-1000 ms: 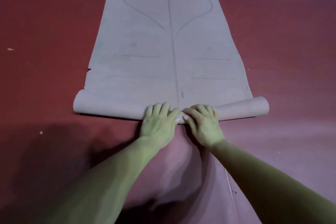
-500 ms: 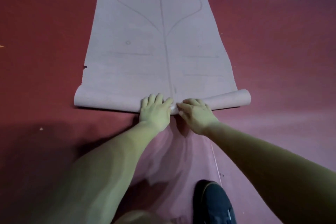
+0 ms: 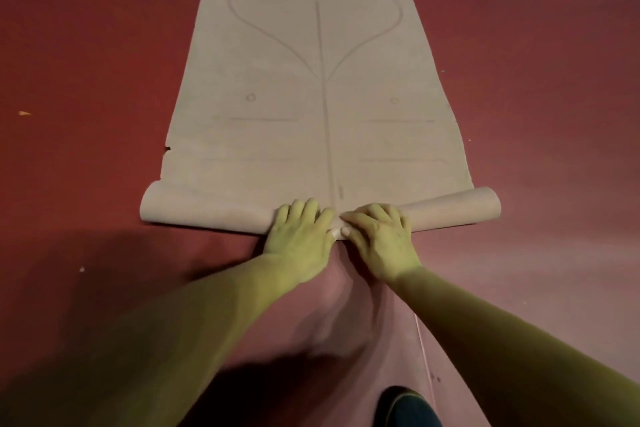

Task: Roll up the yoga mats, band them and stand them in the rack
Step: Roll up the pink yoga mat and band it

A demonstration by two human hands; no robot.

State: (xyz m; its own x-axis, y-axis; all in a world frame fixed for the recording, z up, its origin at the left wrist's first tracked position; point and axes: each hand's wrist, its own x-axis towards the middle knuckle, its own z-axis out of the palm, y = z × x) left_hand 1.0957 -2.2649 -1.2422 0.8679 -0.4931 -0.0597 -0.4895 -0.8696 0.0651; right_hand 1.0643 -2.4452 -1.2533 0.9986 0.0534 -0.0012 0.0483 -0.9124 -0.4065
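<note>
A pale grey-pink yoga mat [image 3: 311, 114] with printed alignment lines lies flat on the floor, running away from me. Its near end is wound into a thin roll [image 3: 207, 210] lying crosswise. My left hand [image 3: 301, 236] and my right hand [image 3: 379, 239] sit side by side on the middle of the roll. Their fingers curl over its top, and the thumbs meet at its near side. Both ends of the roll stick out past my hands, the right end [image 3: 485, 208] showing its open tube.
Red carpet floor [image 3: 86, 45] surrounds the mat on all sides. A dark shoe [image 3: 405, 407] shows at the bottom edge, right of centre. Small bits of debris [image 3: 24, 113] lie on the carpet at the left. No rack or band is in view.
Both hands have stayed on the middle of the roll, which has crept slightly further along the mat. A dark shoe has come into view at the bottom.
</note>
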